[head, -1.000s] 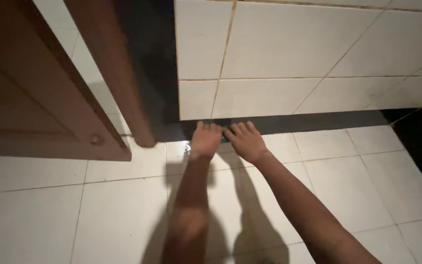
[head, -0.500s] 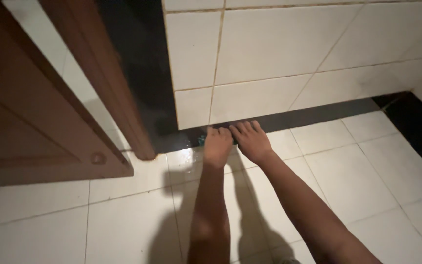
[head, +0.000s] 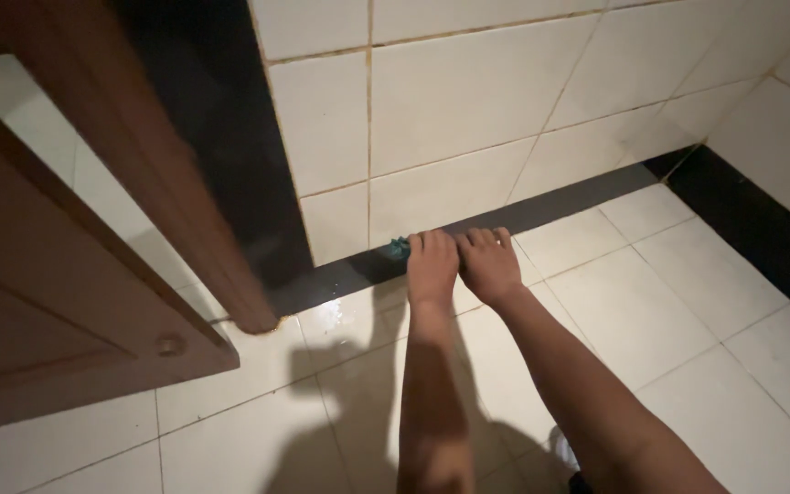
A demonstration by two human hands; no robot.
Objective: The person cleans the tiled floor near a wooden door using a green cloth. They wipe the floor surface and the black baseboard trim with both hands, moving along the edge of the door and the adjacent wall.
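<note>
At the wall's dark skirting, both hands side by side, pressed flat on a teal cloth.

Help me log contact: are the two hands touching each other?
Touching: the head view shows the left hand and right hand pressed side by side, no gap.

Teal cloth mostly hidden, seemingly under left hand

door left, hands at wall base
</note>
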